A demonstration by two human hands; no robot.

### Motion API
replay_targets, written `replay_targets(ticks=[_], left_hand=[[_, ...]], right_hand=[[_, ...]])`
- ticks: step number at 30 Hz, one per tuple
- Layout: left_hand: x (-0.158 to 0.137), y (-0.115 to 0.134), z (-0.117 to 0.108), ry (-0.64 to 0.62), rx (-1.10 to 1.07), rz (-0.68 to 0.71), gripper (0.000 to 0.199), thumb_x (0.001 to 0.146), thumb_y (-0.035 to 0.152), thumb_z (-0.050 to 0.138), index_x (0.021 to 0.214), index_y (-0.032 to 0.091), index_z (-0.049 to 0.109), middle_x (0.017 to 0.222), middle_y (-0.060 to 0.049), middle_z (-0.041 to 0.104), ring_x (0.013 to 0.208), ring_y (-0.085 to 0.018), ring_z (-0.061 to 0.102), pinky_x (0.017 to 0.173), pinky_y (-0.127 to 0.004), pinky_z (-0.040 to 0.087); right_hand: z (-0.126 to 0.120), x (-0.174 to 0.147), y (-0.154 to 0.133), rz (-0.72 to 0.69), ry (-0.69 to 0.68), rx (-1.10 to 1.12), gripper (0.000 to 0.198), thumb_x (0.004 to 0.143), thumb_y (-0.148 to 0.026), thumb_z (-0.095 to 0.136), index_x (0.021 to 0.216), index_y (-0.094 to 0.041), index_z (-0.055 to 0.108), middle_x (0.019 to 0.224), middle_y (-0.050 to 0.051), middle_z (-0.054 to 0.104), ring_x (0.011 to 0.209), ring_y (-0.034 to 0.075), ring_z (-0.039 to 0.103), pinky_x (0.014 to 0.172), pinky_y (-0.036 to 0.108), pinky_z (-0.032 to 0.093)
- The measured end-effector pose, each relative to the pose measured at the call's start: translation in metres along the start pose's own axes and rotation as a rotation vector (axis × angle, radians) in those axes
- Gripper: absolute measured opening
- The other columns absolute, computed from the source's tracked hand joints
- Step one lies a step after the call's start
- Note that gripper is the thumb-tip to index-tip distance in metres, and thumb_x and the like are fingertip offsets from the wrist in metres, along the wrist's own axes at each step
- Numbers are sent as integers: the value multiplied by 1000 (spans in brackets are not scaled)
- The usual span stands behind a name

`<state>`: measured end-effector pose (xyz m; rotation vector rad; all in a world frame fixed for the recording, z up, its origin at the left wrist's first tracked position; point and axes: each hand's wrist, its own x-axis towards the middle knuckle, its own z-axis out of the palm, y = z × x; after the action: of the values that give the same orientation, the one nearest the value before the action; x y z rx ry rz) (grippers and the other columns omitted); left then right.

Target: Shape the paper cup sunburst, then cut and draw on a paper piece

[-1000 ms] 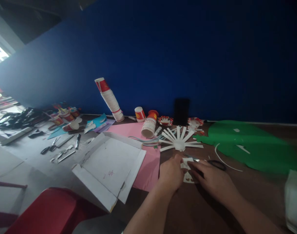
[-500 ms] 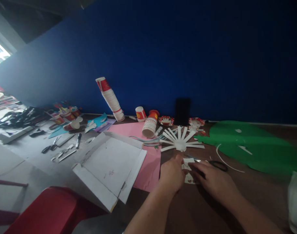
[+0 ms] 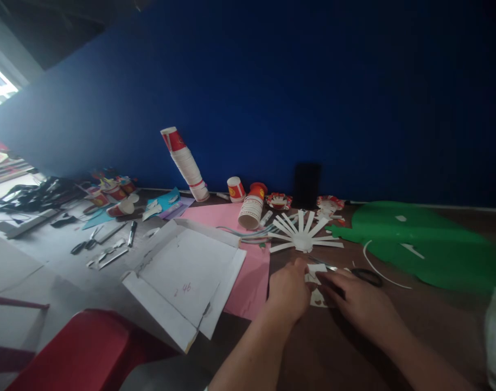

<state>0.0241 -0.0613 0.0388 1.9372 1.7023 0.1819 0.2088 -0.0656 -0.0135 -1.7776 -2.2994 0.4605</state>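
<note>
A small cream piece of paper (image 3: 318, 268), with dark curved marks or cut-outs on it, lies between my two hands low over the brown table (image 3: 313, 353). My left hand (image 3: 289, 290) has its thumb and fingers closed at the paper's left edge. From the right, the fingertips of my right hand (image 3: 356, 296) press together on the paper's other edge. Just beyond it are the scissors (image 3: 366, 276), partly hidden by my right hand. A white paper cup cut into spread strips (image 3: 303, 239) lies flat behind the paper.
Left of my hands, an open white cardboard box lid (image 3: 183, 271) overlaps pink paper (image 3: 254, 277). Stacked paper cups (image 3: 189, 171) lean by the blue wall, near a tipped cup stack (image 3: 251, 212). Green sheet (image 3: 427, 244) covers the right side. A red chair (image 3: 89, 353) stands front left.
The whole view has shifted very slightly. Both hands stay on the small paper, with almost no visible movement.
</note>
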Motion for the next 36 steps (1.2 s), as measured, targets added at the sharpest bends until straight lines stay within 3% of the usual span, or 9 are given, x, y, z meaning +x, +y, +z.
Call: replay_targets(ticks=[14,25,36], left_hand=[[2,1,1,13,-17,-31,27,94,33,65,119,24,63,120,-7,71,104,-27,71,84,-33,50],[6,-3,8,55,-19,-11,25,94,33,64,118,24,64,118,-7,71,101,-25,71,84,-31,50],[4,0,3,27,3,-23,26,95,32,62,119,24,63,120,-7,71,102,-25,71,85,-32,50]], right_hand=[[0,-1,-1,42,-18,6,48,99,-51,39,129,-31,71,130,8,73,111,30,72,81,40,56],[-15,-3,-4,0,-95,71,57,85,-56,64,137,-31,66,133,10,72,114,33,70,86,41,56],[-12,-1,-2,11,-80,48,53,87,-49,60,136,-30,67,138,10,70,119,34,68,88,41,55]])
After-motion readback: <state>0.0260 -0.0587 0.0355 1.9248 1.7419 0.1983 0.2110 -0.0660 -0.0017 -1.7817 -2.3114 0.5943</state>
